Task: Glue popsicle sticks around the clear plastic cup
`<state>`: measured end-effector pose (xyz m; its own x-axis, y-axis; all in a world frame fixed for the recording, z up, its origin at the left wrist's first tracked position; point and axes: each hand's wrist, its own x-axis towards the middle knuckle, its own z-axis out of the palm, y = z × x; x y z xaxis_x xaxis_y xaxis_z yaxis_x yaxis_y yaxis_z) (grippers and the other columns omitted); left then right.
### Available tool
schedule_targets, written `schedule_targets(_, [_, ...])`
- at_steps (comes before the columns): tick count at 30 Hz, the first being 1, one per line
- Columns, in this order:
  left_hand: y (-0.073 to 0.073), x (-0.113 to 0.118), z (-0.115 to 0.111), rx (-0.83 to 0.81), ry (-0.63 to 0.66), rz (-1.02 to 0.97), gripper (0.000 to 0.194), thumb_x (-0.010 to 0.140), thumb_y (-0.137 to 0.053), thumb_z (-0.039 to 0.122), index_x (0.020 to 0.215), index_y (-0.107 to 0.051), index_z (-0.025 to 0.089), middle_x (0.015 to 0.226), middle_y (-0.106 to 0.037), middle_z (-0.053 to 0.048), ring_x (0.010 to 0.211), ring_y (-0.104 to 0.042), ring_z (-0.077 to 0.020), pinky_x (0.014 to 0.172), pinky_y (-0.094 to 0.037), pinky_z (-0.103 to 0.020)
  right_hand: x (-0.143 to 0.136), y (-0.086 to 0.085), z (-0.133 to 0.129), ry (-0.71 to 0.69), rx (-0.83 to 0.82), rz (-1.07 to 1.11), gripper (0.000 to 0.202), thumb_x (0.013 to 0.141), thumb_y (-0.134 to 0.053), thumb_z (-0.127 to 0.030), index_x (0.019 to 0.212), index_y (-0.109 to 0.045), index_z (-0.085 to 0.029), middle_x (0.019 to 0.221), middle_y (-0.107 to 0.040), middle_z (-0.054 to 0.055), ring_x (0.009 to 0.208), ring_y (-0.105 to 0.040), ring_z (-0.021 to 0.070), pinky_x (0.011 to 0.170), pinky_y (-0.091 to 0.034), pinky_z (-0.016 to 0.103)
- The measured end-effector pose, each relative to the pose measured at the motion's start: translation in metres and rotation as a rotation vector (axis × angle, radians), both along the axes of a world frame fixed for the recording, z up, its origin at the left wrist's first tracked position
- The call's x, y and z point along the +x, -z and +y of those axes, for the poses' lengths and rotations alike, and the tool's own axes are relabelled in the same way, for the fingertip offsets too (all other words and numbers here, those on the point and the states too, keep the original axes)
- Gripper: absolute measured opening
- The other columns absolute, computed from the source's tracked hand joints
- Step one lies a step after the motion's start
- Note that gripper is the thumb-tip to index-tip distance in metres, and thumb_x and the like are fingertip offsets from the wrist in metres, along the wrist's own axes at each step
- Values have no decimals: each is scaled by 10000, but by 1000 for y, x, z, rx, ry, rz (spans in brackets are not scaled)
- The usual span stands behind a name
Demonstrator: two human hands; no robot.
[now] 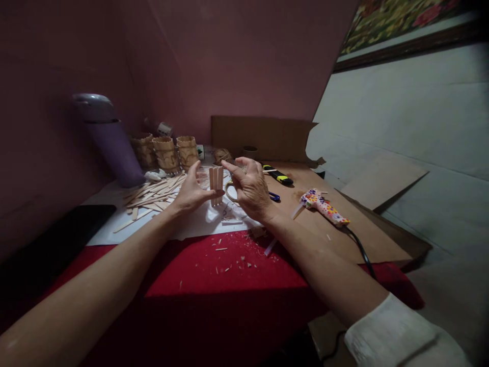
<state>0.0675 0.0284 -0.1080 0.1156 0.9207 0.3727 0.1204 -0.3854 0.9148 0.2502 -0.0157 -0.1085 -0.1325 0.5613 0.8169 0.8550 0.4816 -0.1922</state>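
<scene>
A short row of wooden craft sticks (216,179), set upright side by side, stands in front of me over the white paper. My left hand (193,188) grips it, the thumb across its lower front and the other fingers to the left and behind. At the top right edge of the row is the index fingertip of my right hand (248,188). The right fingers are bent inward, and what they pinch, if anything, is hidden. Just behind that hand lie scissors (274,196), partly covered, and a black and yellow utility knife (278,175) with a pale stick by its end.
Loose craft sticks (155,196) are heaped at left, before stick-covered cups (166,153) and a purple bottle (112,142). A flowered glue gun (324,206) with a black cord rests on cardboard (355,232) at right. Wood scraps litter the red cloth (183,270). Twine (222,155) sits behind.
</scene>
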Motion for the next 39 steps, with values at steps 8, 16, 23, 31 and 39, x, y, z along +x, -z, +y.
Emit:
schedule_targets(8, [5, 1, 3, 38, 48, -122, 1210, 345, -1018, 240, 1446, -515, 219, 1412, -578, -191, 1305, -545, -429, 1070, -455, -569, 1, 0, 0, 22, -23, -51, 416, 1054, -433, -288, 1427, -598, -369, 1400, -542, 100, 1259, -479, 305, 1088, -414, 502])
schedule_targets(16, [4, 3, 1, 19, -15, 15, 1183, 379, -984, 318, 1431, -469, 154, 1220, -639, -153, 1182, -607, -397, 1039, -471, -546, 1, -3, -2, 30, -59, -80, 415, 1059, -441, -311, 1443, -597, -328, 1384, -550, 117, 1249, -492, 294, 1093, -413, 471])
schedule_targets(23, [3, 6, -1, 63, -43, -26, 1070, 358, -979, 295, 1319, -529, 161, 1180, -625, -143, 1259, -549, -417, 1012, -496, -482, 2, -3, -1, 2, -54, -85, 414, 1059, -438, -322, 1441, -596, -346, 1378, -565, 109, 1251, -505, 291, 1099, -417, 479])
schedule_targets(31, [2, 5, -3, 60, -47, 5, 1119, 371, -971, 300, 1374, -508, 124, 1181, -633, -149, 1193, -591, -398, 1004, -500, -482, 2, -2, -1, 12, -67, -105, 426, 1051, -456, -297, 1455, -586, -334, 1377, -559, 110, 1257, -507, 282, 1113, -413, 454])
schedule_targets(39, [6, 4, 0, 43, -17, -21, 1125, 386, -981, 303, 1398, -510, 168, 1155, -647, -123, 1132, -625, -368, 992, -504, -493, 2, -1, 0, -17, -60, -75, 422, 1049, -446, -304, 1443, -593, -342, 1366, -568, 112, 1234, -509, 295, 1097, -426, 481])
